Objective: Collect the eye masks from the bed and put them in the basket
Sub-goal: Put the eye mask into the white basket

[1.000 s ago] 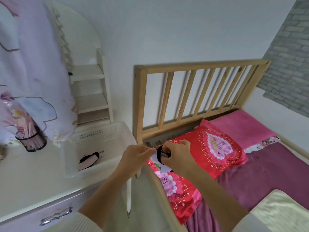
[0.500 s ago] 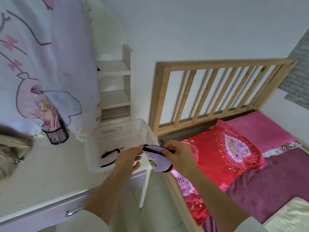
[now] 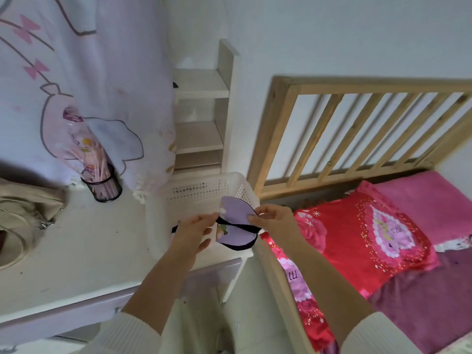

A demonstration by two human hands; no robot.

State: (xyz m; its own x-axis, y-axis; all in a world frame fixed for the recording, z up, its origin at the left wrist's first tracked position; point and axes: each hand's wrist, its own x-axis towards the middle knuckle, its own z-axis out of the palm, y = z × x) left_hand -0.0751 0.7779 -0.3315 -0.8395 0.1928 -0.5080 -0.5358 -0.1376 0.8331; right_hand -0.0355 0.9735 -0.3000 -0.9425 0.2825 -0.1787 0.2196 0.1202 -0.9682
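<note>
Both my hands hold a lilac eye mask (image 3: 236,221) with black trim and a black strap. My left hand (image 3: 195,229) pinches the strap at the mask's left side. My right hand (image 3: 274,219) pinches the mask's right edge. The mask hangs stretched between them over the near right corner of the white perforated basket (image 3: 201,190), which stands on the white dresser top (image 3: 84,251). A dark strap of another eye mask (image 3: 175,229) peeks out inside the basket beside my left hand; the rest of it is hidden.
A wooden slatted headboard (image 3: 357,118) and the bed with a red pillow (image 3: 365,233) lie to the right. On the dresser are a black mesh cup of sticks (image 3: 104,185), a beige bag (image 3: 23,213), a hanging printed cloth (image 3: 84,80) and white shelves (image 3: 201,118).
My hands carried the eye mask leftward from above the red pillow to the basket's corner and spread it out. The view swung left toward the dresser.
</note>
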